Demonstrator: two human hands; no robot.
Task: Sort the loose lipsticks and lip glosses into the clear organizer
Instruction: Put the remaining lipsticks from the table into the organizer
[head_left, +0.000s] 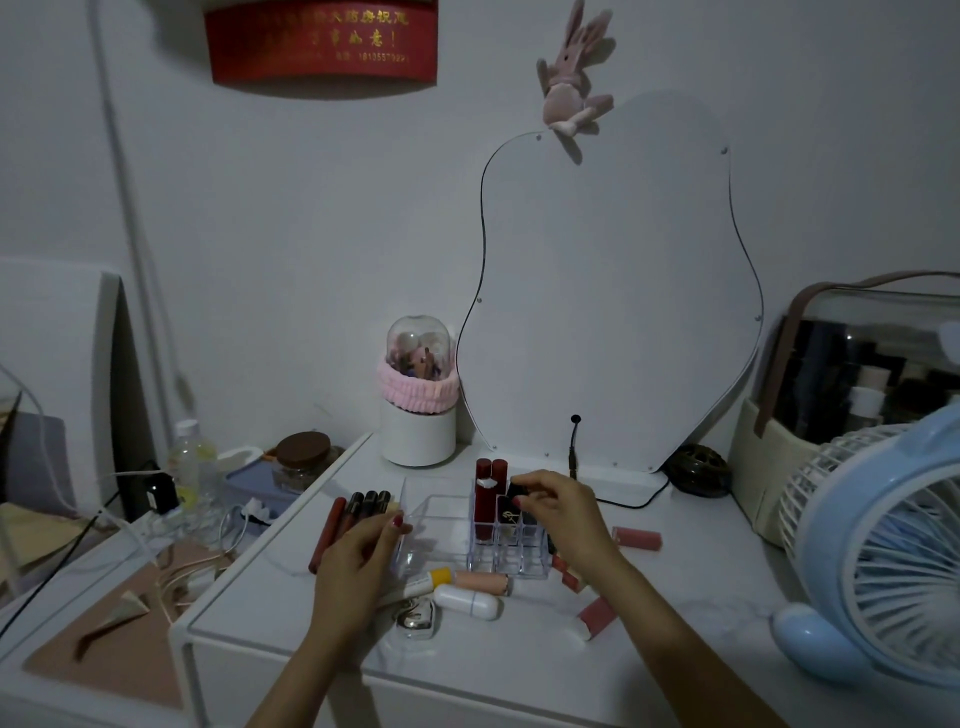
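Note:
The clear organizer stands mid-table, with two dark red lipsticks upright in its back slots. My right hand is over the slots, fingers pinched on a black lipstick at a slot's mouth. My left hand grips the organizer's left wall. Several dark lip glosses lie side by side to the left. In front lie a peach tube, a white capsule tube and a yellow-capped stick. Pink tubes lie to the right and front right.
A curvy mirror leans on the wall behind. A white brush holder with a dome stands at back left. A blue fan and a cosmetics case fill the right side. Cables and bottles crowd the lower surface on the left.

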